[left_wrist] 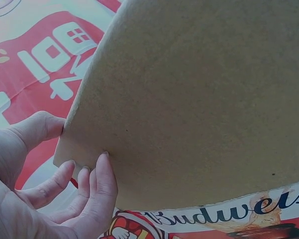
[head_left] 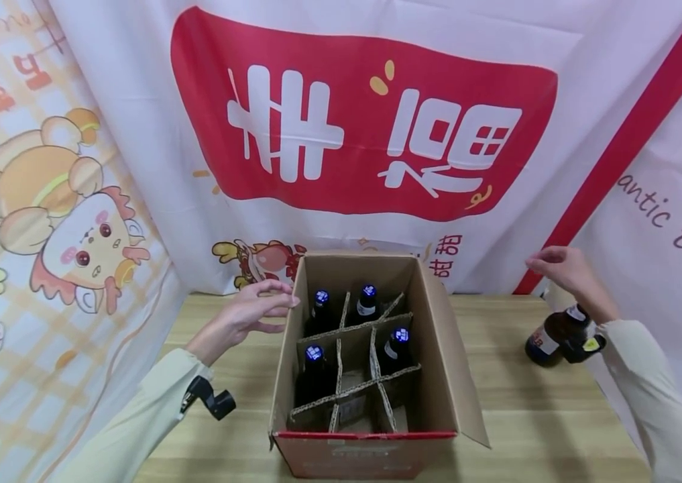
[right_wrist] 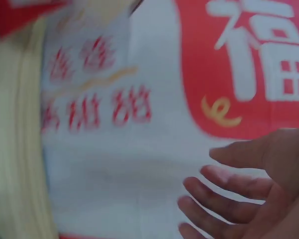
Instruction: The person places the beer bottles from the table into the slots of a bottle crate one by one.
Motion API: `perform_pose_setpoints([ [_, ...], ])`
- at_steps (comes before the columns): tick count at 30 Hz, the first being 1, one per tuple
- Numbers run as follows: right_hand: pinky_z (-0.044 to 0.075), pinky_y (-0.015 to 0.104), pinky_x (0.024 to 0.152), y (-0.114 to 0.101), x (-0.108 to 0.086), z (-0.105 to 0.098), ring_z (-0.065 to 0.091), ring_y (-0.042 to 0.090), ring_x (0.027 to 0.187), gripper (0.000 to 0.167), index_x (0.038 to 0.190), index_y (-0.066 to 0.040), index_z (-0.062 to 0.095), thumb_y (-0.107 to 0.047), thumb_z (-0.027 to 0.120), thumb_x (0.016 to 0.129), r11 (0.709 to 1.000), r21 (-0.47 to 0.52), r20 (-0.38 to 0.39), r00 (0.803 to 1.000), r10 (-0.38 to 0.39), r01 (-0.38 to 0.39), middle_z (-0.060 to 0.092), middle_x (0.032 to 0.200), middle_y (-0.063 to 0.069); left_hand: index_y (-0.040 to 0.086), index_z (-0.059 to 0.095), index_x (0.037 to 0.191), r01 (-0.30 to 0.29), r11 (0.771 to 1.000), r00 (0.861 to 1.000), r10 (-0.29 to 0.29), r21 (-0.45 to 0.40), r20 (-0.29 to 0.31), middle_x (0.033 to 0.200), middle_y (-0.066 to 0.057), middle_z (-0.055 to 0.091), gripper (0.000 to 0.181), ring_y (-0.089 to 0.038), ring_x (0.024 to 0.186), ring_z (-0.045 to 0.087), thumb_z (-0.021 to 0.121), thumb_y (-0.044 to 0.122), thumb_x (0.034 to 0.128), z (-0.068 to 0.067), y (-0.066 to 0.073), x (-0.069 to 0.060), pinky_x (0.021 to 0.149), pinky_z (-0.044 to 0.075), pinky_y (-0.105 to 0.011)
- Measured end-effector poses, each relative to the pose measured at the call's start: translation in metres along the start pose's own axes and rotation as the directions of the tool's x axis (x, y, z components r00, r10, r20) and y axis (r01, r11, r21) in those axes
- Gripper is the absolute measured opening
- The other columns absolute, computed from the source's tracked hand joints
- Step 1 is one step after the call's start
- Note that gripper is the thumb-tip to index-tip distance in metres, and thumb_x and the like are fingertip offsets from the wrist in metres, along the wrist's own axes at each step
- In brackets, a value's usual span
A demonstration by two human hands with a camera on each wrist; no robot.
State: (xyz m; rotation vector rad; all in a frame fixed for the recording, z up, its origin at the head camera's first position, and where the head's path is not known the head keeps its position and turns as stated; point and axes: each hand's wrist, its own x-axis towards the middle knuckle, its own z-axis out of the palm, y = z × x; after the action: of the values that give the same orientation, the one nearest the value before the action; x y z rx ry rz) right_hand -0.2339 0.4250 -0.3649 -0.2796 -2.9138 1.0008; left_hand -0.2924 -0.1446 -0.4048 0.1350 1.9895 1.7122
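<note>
A cardboard box (head_left: 365, 463) with cardboard dividers (head_left: 355, 384) stands on the table. Several dark bottles (head_left: 314, 376) with blue caps sit upright in its compartments. At the box's left side is my left hand (head_left: 250, 312), its fingers loosely bent; the left wrist view has the thumb and fingertips touching the corner of a brown flap (left_wrist: 189, 99). My right hand (head_left: 566, 268) is in the air to the right of the box, fingers apart and holding nothing in the right wrist view. Below that wrist is another dark bottle (head_left: 548, 342), its upper part partly hidden by the arm.
The wooden table (head_left: 497, 416) extends on both sides of the box. A flap (head_left: 452, 362) sticks out on the box's right. Behind hangs a white and red printed cloth (head_left: 365, 121), and a checked cloth (head_left: 15, 376) hangs at the left. A wrist camera (head_left: 210, 399) sits on the left sleeve.
</note>
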Motion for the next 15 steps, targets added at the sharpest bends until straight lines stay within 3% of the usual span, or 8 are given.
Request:
perform_pose_setpoints([
  [3,0.049,0.027,0.073,0.017,-0.004,-0.001,0.060,0.037,0.104,0.046,0.127,0.012,0.063,-0.030,0.053,0.110,0.998,-0.057,-0.067,0.998,0.000,-0.004,0.066,0.121,0.034,0.008,0.059,0.126,-0.005,1.000,1.000,0.005,-0.008,0.002,0.126,-0.012,0.072,0.039,-0.026,0.110,0.070,0.076,0.024,0.0961,-0.002,0.000,0.000,0.092,0.064,-0.047],
  [8,0.050,0.024,0.064,0.039,-0.012,-0.002,0.061,0.044,0.103,0.042,0.127,0.014,0.062,-0.022,0.052,0.108,0.993,-0.108,-0.184,0.983,0.018,-0.038,0.062,0.124,0.039,0.008,0.059,0.126,-0.006,1.000,1.000,0.006,-0.011,0.000,0.129,-0.014,0.071,0.039,-0.029,0.114,0.069,0.077,0.024,0.0959,-0.002,-0.002,0.001,0.089,0.065,-0.044],
  [12,0.054,0.041,0.066,0.052,-0.018,-0.002,0.056,0.049,0.101,0.050,0.134,0.021,0.049,-0.016,0.054,0.101,0.980,-0.133,-0.281,0.954,0.105,-0.147,0.051,0.128,0.046,0.007,0.058,0.127,-0.004,1.000,1.000,0.004,-0.010,0.001,0.132,-0.016,0.070,0.040,-0.030,0.115,0.068,0.077,0.024,0.0960,-0.002,-0.003,0.001,0.090,0.065,-0.045],
  [15,0.053,0.050,0.068,0.059,-0.020,-0.002,0.052,0.050,0.094,0.054,0.130,0.027,0.041,-0.011,0.053,0.094,0.969,-0.131,-0.305,0.938,0.161,-0.209,0.046,0.118,0.048,0.007,0.058,0.127,-0.003,1.000,1.000,0.003,-0.009,0.001,0.131,-0.016,0.070,0.041,-0.028,0.113,0.069,0.077,0.024,0.0958,-0.002,-0.002,0.001,0.090,0.065,-0.045],
])
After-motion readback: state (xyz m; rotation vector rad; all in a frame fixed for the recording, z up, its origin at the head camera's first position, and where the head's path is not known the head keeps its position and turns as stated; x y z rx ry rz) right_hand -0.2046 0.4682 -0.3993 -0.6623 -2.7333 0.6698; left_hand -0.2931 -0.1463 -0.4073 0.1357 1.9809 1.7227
